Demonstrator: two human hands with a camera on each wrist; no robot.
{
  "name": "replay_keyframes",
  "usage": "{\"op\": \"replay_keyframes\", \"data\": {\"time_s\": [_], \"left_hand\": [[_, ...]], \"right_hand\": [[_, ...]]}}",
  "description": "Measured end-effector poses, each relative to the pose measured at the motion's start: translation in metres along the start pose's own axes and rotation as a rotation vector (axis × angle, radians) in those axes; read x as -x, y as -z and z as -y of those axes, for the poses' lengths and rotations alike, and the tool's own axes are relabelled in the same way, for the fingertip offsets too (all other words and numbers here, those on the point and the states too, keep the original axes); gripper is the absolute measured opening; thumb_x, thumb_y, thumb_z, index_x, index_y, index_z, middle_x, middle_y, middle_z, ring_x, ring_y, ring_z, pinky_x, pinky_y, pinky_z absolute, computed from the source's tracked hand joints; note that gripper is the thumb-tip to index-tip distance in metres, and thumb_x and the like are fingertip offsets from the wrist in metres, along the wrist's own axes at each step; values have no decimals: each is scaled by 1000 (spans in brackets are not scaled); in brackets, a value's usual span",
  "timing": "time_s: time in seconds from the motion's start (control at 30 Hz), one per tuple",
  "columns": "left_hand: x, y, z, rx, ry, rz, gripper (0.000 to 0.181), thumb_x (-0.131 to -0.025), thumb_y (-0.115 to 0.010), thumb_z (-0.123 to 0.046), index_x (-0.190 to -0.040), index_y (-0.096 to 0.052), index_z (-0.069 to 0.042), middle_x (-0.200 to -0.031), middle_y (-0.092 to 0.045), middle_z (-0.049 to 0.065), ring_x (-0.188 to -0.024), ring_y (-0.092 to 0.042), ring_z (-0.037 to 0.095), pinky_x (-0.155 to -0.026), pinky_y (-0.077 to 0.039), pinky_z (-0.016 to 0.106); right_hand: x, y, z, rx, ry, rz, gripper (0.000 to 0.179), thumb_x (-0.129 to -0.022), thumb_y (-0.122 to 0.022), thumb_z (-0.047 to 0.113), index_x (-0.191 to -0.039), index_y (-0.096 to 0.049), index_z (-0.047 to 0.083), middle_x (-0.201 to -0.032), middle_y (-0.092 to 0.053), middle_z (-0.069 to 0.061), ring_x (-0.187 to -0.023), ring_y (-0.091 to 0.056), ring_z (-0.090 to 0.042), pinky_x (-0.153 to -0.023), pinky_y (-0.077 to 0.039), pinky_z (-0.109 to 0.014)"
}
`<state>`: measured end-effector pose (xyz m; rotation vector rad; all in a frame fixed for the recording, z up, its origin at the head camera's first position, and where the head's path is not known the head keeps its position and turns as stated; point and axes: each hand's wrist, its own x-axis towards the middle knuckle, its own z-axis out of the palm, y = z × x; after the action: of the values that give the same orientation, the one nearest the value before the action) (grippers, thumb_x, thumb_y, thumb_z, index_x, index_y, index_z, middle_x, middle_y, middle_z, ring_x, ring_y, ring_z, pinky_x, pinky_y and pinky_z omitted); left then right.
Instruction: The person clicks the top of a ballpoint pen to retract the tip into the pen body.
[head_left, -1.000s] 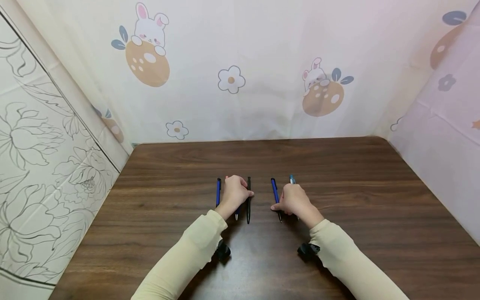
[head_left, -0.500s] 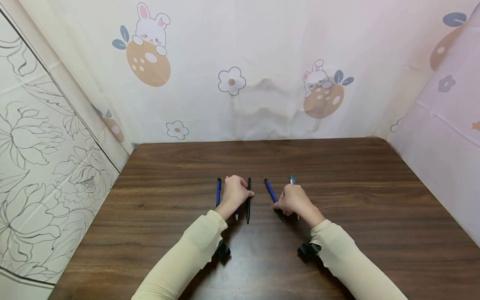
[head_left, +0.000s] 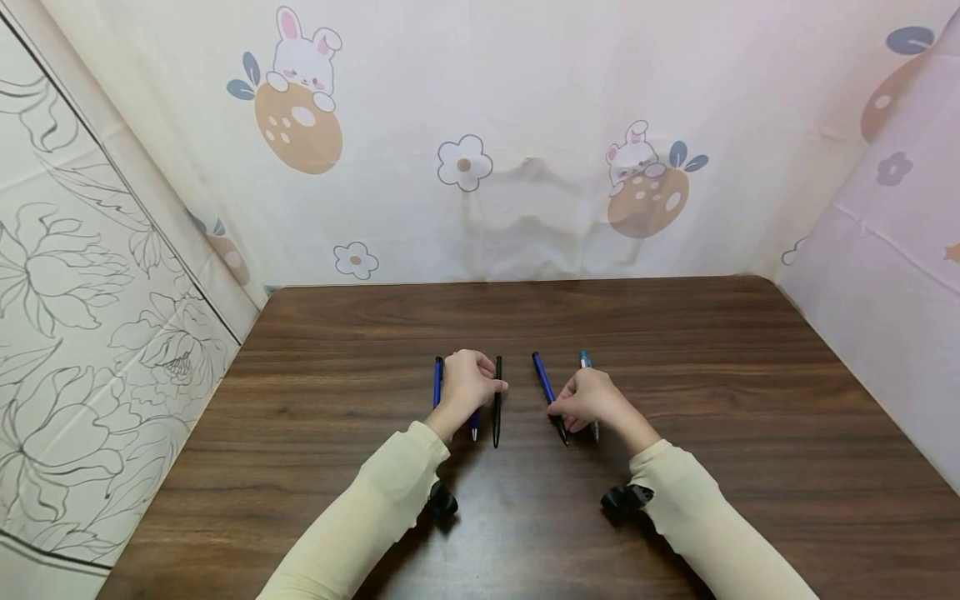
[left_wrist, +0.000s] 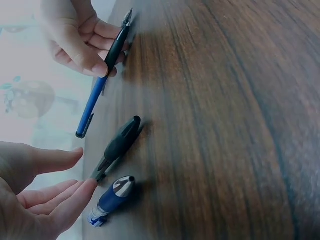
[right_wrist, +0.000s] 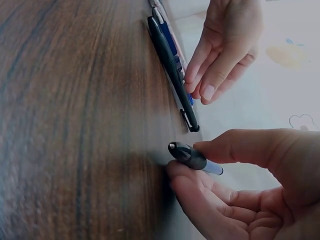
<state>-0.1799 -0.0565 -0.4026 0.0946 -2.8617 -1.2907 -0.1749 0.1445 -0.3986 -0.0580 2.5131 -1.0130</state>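
Observation:
My right hand [head_left: 588, 396] pinches a blue pen with a black grip [head_left: 543, 377] between thumb and fingers. The pen slants, its far end leaning left; in the right wrist view its black grip end [right_wrist: 187, 156] shows close to the tabletop. My left hand [head_left: 465, 385] is held over the pens at left, beside a black pen [head_left: 497, 421]. In the left wrist view its thumb and fingers [left_wrist: 47, 155] stand apart, fingertips by the black pen [left_wrist: 120, 142]; whether they touch cannot be told. A dark blue pen with a silver tip [left_wrist: 114, 197] lies alongside, partly under that hand.
Another blue pen [head_left: 437, 383] lies left of my left hand. A clear pen with a light blue end [head_left: 585, 360] lies partly behind my right hand. The brown wooden table [head_left: 337, 358] meets a patterned curtain [head_left: 397, 200] at the back.
The blue pen in my right hand has swung its far end left, then slightly back right. My right hand has shifted slightly. The left hand stays nearly still.

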Motion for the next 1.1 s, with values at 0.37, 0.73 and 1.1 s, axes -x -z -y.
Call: {"op": "replay_keyframes", "data": {"time_s": [0.37,0.73,1.1], "left_hand": [[1,5,-2,54,18,28,27,-69,-86,-11,-90,-73,-2,-82,-76,9,-71,-71,18,-59,-56,22],[-1,8,1,123,-2,66,29,-71,-85,-13,-95,-73,-3,-86,-76,9,-77,-72,21,-67,-59,29],[-1,8,3,179,51,131,31,-73,-84,-19,-98,-73,-5,-87,-76,9,-74,-70,15,-60,-56,23]], "right_hand": [[-5,2,-4,-115,-3,45,17,-85,-67,8,-89,-70,-9,-69,-69,-9,-57,-67,-10,-59,-61,-30],[-7,2,-7,-228,28,93,22,-86,-65,7,-96,-68,-13,-66,-66,-3,-56,-63,-7,-60,-61,-28],[-7,4,-9,-344,27,162,29,-86,-65,9,-105,-64,-14,-72,-68,1,-62,-64,-7,-65,-61,-28]]}}
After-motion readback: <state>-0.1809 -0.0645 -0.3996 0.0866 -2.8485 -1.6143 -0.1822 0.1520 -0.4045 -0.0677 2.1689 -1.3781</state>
